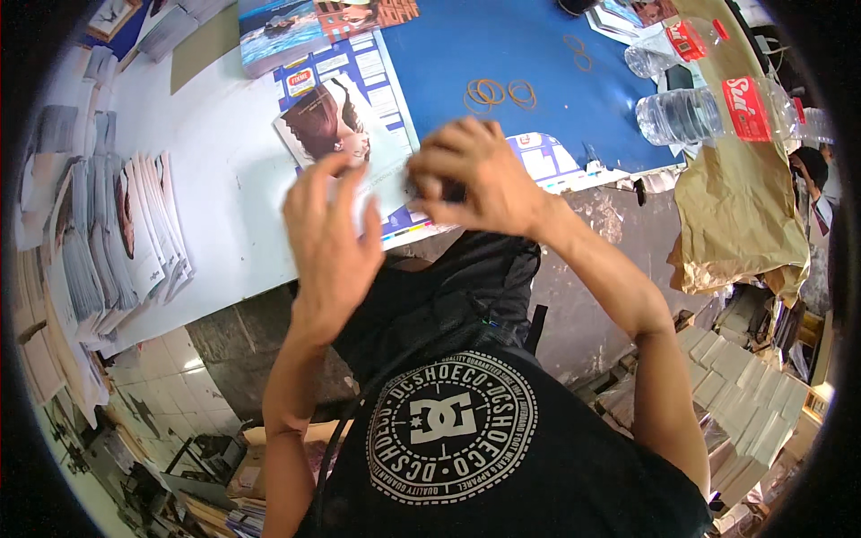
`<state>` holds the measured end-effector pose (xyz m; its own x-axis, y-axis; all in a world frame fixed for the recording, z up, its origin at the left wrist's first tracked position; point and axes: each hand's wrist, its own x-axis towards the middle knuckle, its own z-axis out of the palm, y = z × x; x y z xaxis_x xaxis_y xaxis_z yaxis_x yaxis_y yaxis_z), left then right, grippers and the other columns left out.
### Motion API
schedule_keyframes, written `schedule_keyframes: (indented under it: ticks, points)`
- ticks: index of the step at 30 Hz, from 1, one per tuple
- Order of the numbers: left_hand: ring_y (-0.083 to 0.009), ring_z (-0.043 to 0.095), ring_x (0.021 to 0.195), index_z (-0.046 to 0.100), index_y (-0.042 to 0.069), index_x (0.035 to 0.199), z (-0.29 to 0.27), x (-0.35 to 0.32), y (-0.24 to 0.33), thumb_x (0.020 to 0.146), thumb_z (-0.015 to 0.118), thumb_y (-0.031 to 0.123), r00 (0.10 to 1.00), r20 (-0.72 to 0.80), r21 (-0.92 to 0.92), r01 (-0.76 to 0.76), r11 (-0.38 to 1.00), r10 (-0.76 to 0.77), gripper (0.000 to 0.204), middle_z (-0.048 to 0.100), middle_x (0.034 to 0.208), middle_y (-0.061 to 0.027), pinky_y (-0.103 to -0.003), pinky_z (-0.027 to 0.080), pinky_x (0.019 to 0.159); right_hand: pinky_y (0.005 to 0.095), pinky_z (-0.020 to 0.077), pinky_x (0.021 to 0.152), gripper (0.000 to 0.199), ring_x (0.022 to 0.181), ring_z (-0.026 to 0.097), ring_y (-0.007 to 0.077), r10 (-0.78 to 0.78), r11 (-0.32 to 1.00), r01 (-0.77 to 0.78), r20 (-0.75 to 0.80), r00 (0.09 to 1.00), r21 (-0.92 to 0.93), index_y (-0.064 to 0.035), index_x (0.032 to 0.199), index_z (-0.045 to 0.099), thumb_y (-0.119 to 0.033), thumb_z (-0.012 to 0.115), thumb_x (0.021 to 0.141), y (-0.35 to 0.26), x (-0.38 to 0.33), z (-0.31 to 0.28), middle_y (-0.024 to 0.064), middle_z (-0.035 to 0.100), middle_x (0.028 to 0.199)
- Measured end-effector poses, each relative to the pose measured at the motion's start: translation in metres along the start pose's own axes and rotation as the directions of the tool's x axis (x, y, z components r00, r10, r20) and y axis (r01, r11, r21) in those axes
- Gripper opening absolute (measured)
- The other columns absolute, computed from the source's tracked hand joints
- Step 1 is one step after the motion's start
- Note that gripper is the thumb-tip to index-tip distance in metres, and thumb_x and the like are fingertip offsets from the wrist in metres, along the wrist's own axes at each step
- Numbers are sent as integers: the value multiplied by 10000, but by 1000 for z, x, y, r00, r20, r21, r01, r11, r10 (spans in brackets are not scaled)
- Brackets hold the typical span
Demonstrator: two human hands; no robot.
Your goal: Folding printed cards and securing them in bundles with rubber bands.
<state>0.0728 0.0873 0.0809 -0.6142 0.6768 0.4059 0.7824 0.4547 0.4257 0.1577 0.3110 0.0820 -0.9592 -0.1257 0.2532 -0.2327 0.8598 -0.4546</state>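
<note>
My left hand [330,238] is raised over the near edge of the table, its fingers apart and nothing seen in them. Just to its right, my right hand [480,179] has curled fingers around something dark that I cannot make out; motion blurs it. Beyond my left fingers lies a booklet [309,125] with a portrait on its cover. It rests on a white and purple printed sheet [369,67]. Several tan rubber bands [522,95] lie on the blue tabletop [439,54] beyond my right hand.
Stacks of folded booklets [134,224] stand along the left of the white table surface [224,197]. More picture-covered booklets [278,36] are piled at the back. Water bottles [682,117] lie at the right, above brown paper [740,211] hanging off the edge. Bundled paper [744,394] is stacked lower right.
</note>
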Motion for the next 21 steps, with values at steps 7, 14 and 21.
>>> schedule_keyframes:
  ticks: [7,14,21]
  points:
    - [-399,505,1277,563,-32,1361,34,-24,34,902,748,219,981,177,7,-78,997,75,555,526,1404,-198,-529,384,1075,529,412,991,390,1175,577,286,-110,970,62,-195,975,-235,-234,1210,700,-473,718,903,18,79,48,49,649,1157]
    - [-416,470,1333,538,-30,1406,40,-23,38,917,760,268,980,176,36,-102,994,94,615,495,1451,-216,-543,361,1100,660,369,1026,405,1230,560,305,-121,929,-38,-398,909,-369,-247,1204,706,-519,682,905,47,168,81,86,626,1213]
    - [-434,476,1327,518,-68,1406,40,-37,26,922,757,317,989,139,21,-58,998,55,663,497,1455,-231,-549,359,1108,612,360,1060,372,1242,547,298,-182,971,122,-300,936,-208,-232,1198,685,-433,702,885,30,105,75,69,607,1191]
